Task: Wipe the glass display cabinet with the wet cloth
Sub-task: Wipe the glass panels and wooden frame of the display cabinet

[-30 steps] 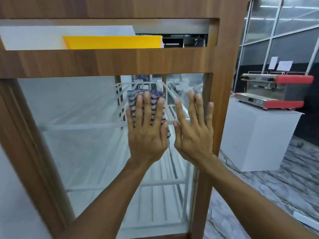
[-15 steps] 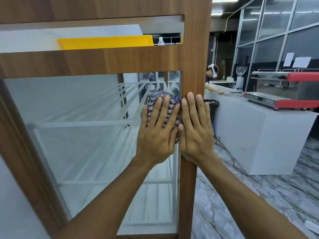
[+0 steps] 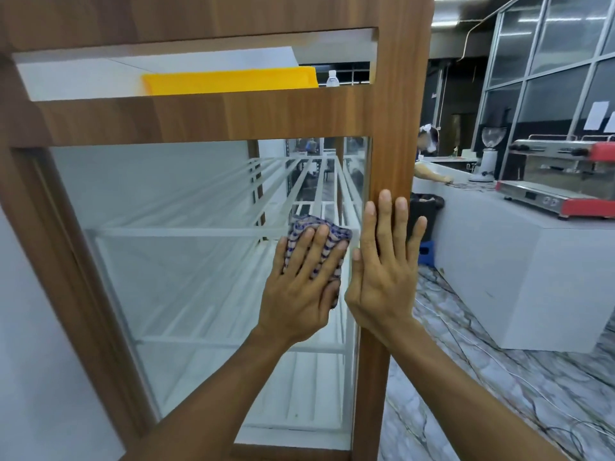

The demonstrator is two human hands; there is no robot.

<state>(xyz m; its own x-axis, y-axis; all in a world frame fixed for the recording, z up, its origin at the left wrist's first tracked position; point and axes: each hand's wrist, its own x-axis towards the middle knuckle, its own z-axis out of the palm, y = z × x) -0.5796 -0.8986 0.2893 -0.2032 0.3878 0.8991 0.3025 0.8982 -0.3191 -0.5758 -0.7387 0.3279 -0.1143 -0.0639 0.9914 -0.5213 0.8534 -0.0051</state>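
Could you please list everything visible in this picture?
glass display cabinet: one, brown wood frame, clear pane, left and centre.
wire shelves: several, white, inside the cabinet.
cloth: one, blue-and-white checked, on the pane near its right edge.
yellow panel: one, yellow, behind the top opening.
bottle: one, clear, white-capped, beside the yellow panel.
counter: one, white, at right.
espresso machine: one, red and steel, on the counter.
grinder: one, white, on the counter.
left hand: one, pressing the cloth flat.
right hand: one, flat on the cabinet's right post.
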